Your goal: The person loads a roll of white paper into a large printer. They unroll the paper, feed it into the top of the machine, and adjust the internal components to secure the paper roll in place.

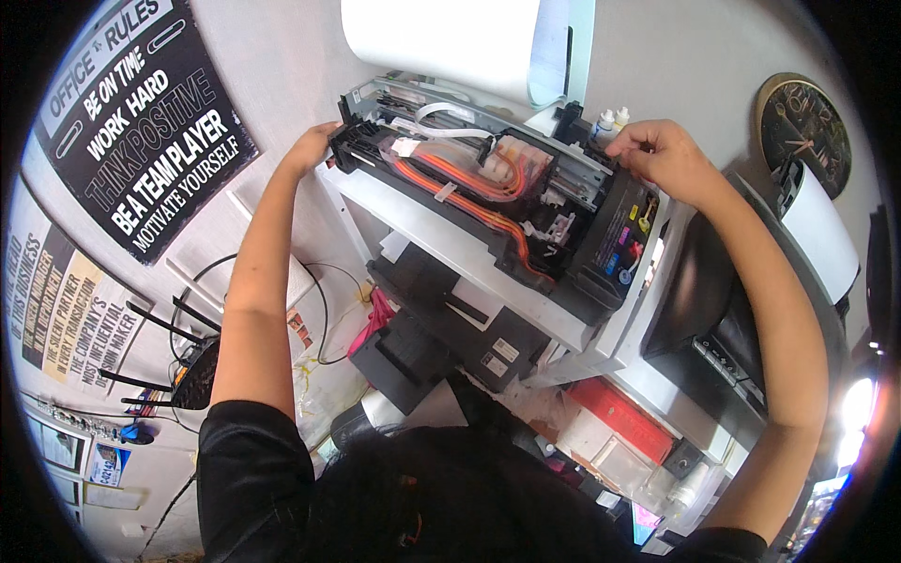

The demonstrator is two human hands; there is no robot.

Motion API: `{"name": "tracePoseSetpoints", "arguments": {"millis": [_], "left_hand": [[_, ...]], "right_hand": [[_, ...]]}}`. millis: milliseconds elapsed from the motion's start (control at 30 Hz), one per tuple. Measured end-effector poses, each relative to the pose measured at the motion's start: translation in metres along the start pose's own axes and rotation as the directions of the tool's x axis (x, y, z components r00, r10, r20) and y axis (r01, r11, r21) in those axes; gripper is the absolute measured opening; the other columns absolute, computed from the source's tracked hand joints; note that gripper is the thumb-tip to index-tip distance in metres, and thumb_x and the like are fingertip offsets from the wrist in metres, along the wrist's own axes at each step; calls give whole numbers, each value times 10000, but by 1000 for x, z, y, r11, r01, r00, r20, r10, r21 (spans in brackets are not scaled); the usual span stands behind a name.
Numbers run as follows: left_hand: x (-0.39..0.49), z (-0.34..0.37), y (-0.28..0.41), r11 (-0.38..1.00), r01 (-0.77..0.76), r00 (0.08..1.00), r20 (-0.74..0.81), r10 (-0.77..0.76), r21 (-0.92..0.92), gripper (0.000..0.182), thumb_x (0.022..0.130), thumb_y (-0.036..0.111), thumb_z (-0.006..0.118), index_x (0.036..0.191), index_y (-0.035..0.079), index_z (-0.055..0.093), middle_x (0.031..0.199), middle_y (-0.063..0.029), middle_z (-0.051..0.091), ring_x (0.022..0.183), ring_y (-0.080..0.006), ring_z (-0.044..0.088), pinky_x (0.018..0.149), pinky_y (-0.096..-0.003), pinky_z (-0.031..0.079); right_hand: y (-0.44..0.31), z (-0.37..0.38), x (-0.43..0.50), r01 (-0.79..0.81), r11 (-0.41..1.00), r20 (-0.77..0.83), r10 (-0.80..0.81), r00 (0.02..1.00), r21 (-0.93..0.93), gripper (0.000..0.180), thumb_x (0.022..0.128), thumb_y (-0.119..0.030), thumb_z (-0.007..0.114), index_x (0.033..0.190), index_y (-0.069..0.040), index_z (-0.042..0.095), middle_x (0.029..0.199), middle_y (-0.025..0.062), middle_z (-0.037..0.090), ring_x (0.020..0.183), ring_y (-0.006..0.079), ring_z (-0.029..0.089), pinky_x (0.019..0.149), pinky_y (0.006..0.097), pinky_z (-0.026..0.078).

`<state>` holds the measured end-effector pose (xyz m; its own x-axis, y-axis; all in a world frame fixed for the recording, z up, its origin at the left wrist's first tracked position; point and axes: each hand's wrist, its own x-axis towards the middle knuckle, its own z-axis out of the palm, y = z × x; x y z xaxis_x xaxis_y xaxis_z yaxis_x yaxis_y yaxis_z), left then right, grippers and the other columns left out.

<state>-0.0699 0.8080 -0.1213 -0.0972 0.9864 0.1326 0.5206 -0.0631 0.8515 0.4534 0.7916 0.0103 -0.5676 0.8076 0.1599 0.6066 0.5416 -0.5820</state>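
An inkjet printer (pixel 450 197) with its cover off stands at a slant on a white shelf unit (pixel 450 253). Orange and red ink tubes (pixel 457 186) and a white ribbon cable (pixel 450 116) run through its exposed inside. My left hand (pixel 315 149) grips the printer's left end, fingertips partly hidden behind it. At the back right corner, my right hand (pixel 662 158) has bent fingers by the top of the ink tank housing (pixel 619 239). Whether those fingers pinch anything is hard to see. Coloured labels and tank plugs mark the housing's side.
Small ink bottles (pixel 611 123) stand behind the printer. White paper (pixel 443 42) rises from the back. A second black printer (pixel 704 310) sits at right, below a wall clock (pixel 802 134). Beneath are dark equipment (pixel 457 310) and a red box (pixel 623 415). A router (pixel 193 376) hangs at left.
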Motion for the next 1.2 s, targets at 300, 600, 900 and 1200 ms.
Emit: {"name": "tracePoseSetpoints", "arguments": {"millis": [300, 600, 900, 1200], "left_hand": [[0, 3, 3, 1000, 0, 999, -52, 0, -1, 346, 969, 271, 348, 976, 11, 576, 632, -38, 561, 469, -117, 481, 438, -260, 395], [-2, 6, 4, 999, 2, 996, -90, -6, -46, 315, 962, 245, 379, 1014, 1, 571, 641, -40, 558, 478, -126, 483, 439, -260, 392], [-1, 3, 3, 993, 38, 997, -57, -45, -114, 321, 964, 258, 355, 969, 27, 578, 652, -40, 575, 489, -128, 493, 446, -266, 404], [2, -1, -2, 996, 86, 994, -62, -88, -30, 333, 928, 162, 330, 1147, 33, 544, 734, -22, 585, 567, -110, 510, 493, -247, 416]], "right_hand": [[2, 5, -1, 76, 997, -13, -76, 997, -18, 148, 776, -34, 579, 893, 5, 660, 727, 54, 612, 651, 119, 551, 621, 260, 449], [3, 4, -2, 143, 985, -56, -149, 987, -93, 143, 776, -49, 576, 874, 6, 664, 751, 106, 642, 704, 195, 608, 688, 298, 474], [6, 4, -1, 214, 962, -70, -228, 971, -168, 167, 776, -72, 545, 869, -17, 673, 787, 141, 659, 731, 226, 634, 699, 322, 491], [6, 4, -2, 206, 959, -88, -227, 970, -196, 193, 756, -73, 536, 877, -39, 683, 763, 143, 651, 674, 221, 610, 648, 318, 479]]}}
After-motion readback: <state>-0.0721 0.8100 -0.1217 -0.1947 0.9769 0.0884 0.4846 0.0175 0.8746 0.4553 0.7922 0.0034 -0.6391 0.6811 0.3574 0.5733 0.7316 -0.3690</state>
